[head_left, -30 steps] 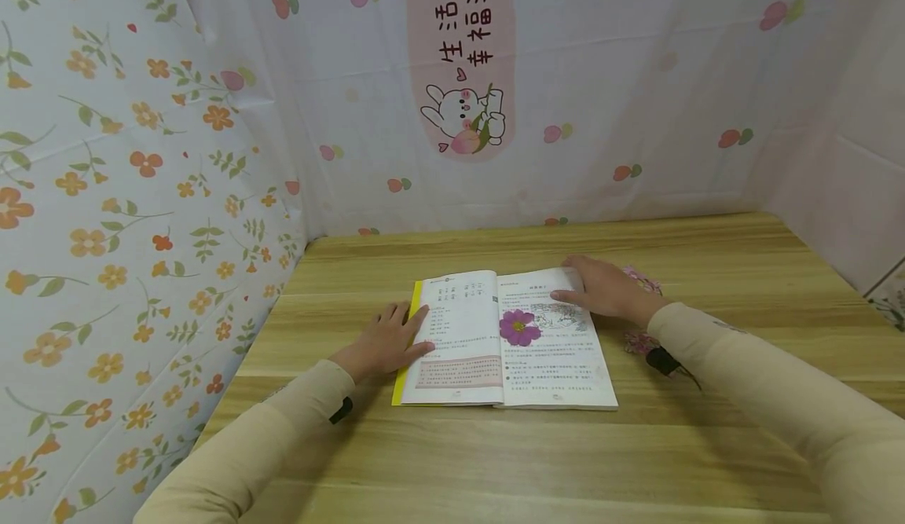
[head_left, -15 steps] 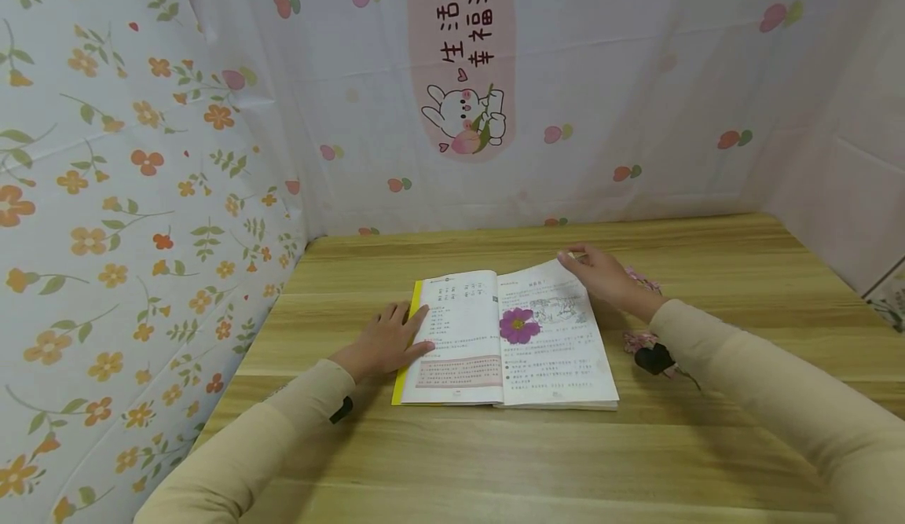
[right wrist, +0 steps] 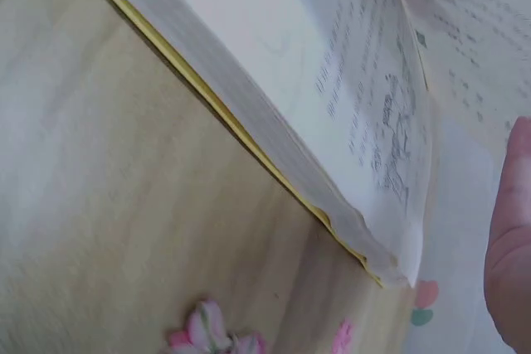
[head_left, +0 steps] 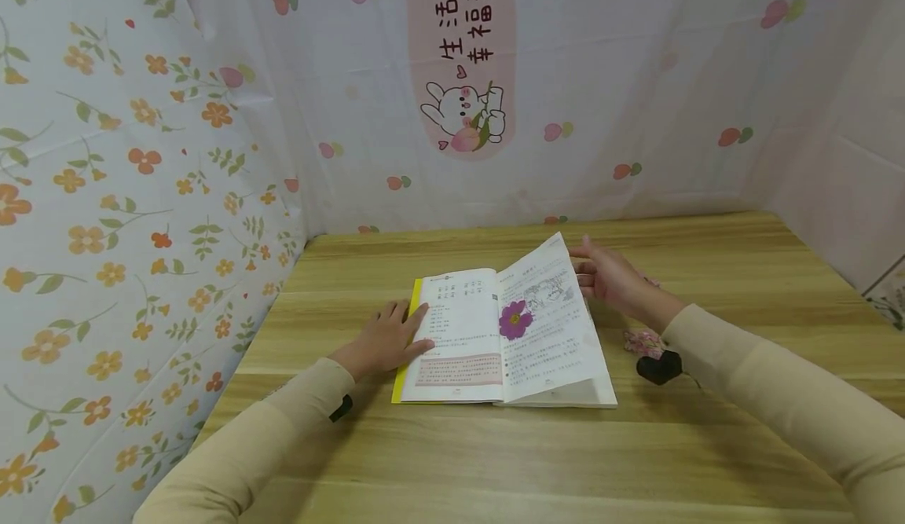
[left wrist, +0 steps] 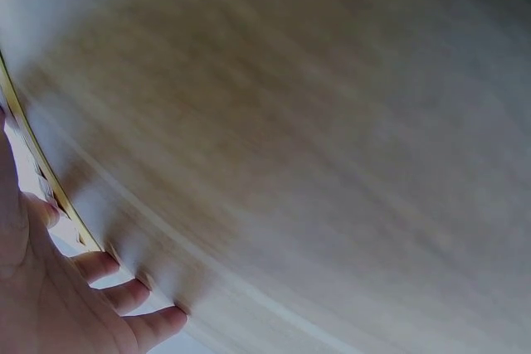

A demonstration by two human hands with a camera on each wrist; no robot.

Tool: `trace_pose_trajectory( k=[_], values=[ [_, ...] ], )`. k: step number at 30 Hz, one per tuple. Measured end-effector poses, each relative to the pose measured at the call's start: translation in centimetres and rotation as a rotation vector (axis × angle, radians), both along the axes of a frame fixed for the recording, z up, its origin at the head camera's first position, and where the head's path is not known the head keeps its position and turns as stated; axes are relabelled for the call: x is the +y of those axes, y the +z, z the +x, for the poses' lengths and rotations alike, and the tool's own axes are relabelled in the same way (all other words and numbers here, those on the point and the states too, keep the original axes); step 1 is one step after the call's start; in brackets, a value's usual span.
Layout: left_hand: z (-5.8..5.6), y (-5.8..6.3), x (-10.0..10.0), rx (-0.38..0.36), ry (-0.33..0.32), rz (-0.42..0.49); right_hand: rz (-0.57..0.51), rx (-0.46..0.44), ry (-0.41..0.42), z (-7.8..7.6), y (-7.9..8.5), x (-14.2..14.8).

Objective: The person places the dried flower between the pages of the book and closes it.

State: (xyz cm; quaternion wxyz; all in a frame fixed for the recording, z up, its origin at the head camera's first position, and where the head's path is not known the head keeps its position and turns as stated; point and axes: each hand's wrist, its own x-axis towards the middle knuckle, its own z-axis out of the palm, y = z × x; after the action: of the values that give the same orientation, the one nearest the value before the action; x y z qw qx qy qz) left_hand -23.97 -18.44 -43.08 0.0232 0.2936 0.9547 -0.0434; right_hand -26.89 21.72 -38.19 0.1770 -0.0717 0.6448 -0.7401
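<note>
An open book (head_left: 459,335) with a yellow cover edge lies on the table. My left hand (head_left: 385,339) rests at its left edge, thumb and index finger lying on the left page. In the left wrist view the other fingers (left wrist: 124,296) spread onto the wood. The right page (head_left: 547,351) is raised and slants up from the spine, with a purple flower (head_left: 515,320) on it near the fold. Behind its top outer edge is my right hand (head_left: 615,276), fingertips partly hidden by the page and thumb pointing up. The right wrist view shows another printed page (right wrist: 357,113) under the raised one.
Right of the book, pink blossoms (head_left: 645,342) lie on the wooden table (head_left: 452,461), beside my right wrist with its dark wrist device (head_left: 659,368). Floral cloth (head_left: 113,218) hangs at the left, and a patterned curtain (head_left: 601,76) stands behind the table.
The right page has lifted off the book and tilted leftward, the flower tilting with it. My right hand has gone from pinching the page corner to behind the page. The left hand stays put.
</note>
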Motion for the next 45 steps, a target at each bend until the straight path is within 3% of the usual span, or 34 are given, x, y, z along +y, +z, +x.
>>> trace_pose_trajectory(
  k=[4, 6, 14, 21, 28, 33, 45],
  values=[
    [0.0, 0.0, 0.0, -0.015, 0.001, -0.002, -0.149, -0.09, 0.031, 0.6, -0.1, -0.5],
    [0.0, 0.1, 0.0, -0.008, -0.004, 0.007, -0.143, -0.098, 0.049, 0.9, -0.2, -0.9],
    [0.3, 0.4, 0.0, 0.036, -0.029, 0.032, 0.174, 0.055, 0.167, 2.5, -1.7, -2.6],
    [0.1, 0.1, 0.0, 0.035, -0.018, 0.011, 0.28, 0.221, 0.193, 3.4, -2.6, -4.8],
    [0.0, -0.1, -0.1, 0.026, -0.008, 0.002, 0.302, 0.239, 0.193, 4.2, -2.6, -7.2],
    [0.0, -0.1, 0.0, 0.011, 0.012, -0.009, 0.353, 0.315, 0.207, 4.5, -2.8, -8.3],
    [0.0, 0.1, 0.0, -0.005, 0.011, 0.005, 0.743, 0.657, 0.297, 5.6, -2.6, -9.9]
  ],
)
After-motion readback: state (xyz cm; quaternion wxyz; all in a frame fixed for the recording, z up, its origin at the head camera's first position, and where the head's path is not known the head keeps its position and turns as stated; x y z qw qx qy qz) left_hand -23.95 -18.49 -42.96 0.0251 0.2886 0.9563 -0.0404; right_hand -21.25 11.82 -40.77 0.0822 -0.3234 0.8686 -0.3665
